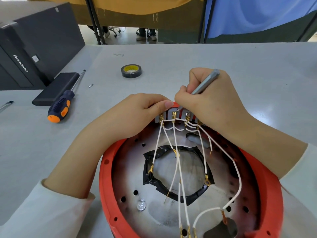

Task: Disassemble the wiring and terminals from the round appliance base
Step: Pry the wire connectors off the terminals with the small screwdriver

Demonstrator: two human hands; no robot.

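A round appliance base (106, 179) with a red rim and a scorched metal inside lies in front of me. Several white wires (175, 172) with brass terminals run from a grey terminal block (173, 115) at its far edge down across a central opening lined with black tape. My left hand (137, 114) grips the far rim beside the block, thumb on top. My right hand (211, 102) holds a slim silver screwdriver (205, 81) like a pen, its tip on the block.
A blue and orange screwdriver (62, 104) lies at the left, beside a flat black box (54, 88). A roll of black tape (131, 70) and a small bit (91, 85) sit further back. A black computer case (34, 45) stands at the far left.
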